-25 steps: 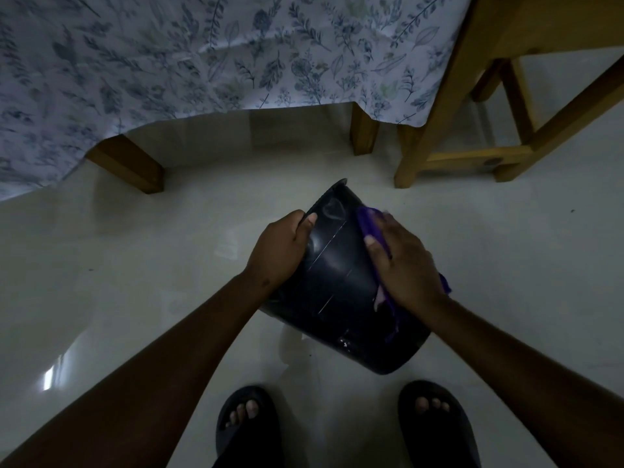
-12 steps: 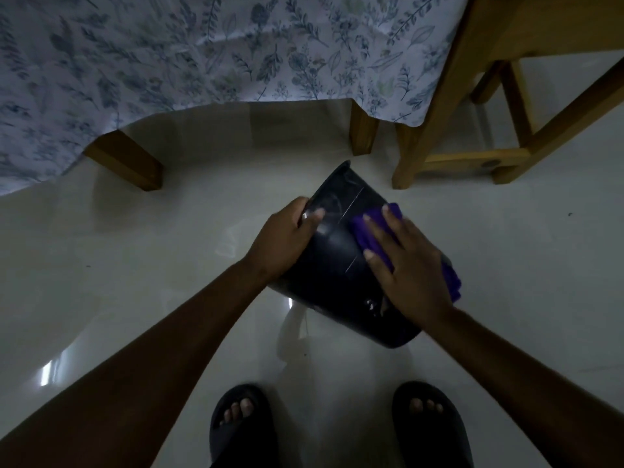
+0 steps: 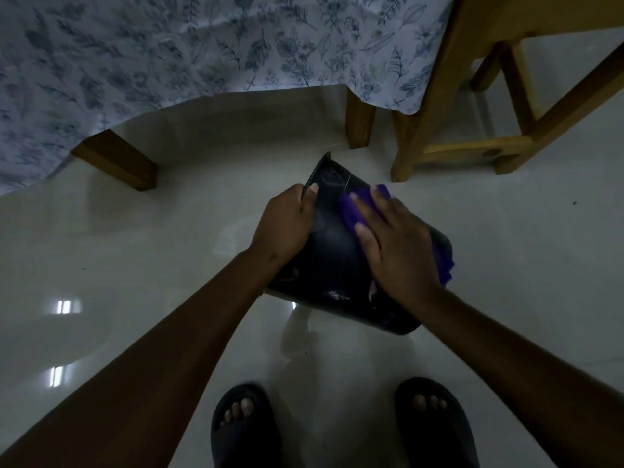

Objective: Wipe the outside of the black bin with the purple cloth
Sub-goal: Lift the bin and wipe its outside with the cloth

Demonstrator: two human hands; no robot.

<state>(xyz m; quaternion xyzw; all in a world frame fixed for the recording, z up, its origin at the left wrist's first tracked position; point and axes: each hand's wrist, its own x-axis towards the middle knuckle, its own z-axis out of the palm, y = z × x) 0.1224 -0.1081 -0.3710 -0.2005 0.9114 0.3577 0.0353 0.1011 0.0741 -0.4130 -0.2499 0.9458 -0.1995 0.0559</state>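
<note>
1. Dim room, glossy pale tiled floor (image 3: 135, 265) fills most of the frame; small window glints at lower left.
2. Upper left to upper centre: floral tablecloth (image 3: 169, 45) hangs off a table; one wooden table leg (image 3: 116, 160) pokes out below it at left, a second leg (image 3: 359, 119) at upper centre.
3. Upper right: wooden chair frame (image 3: 472, 130), its legs and crossbar on the floor, just beyond the bin.
4. Centre: black bin (image 3: 334, 261) tipped on its side, rim toward the table, base toward the person; whether it touches the floor cannot be told.
5. Left hand (image 3: 283, 228) grasps the bin at its left rim edge, fingers curled around, thumb on the outer wall.
6. Right hand (image 3: 395, 251) lies flat with fingers spread, pressing the purple cloth (image 3: 354, 207) against the bin's upper right outer wall; cloth also bunches out past the hand at the bin's right side.
7. Bottom centre: two feet in dark sandals (image 3: 243, 427), well apart from the bin.
8. Open floor: wide at the left and at the right of the bin; tighter toward the top, where legs and chair stand.
</note>
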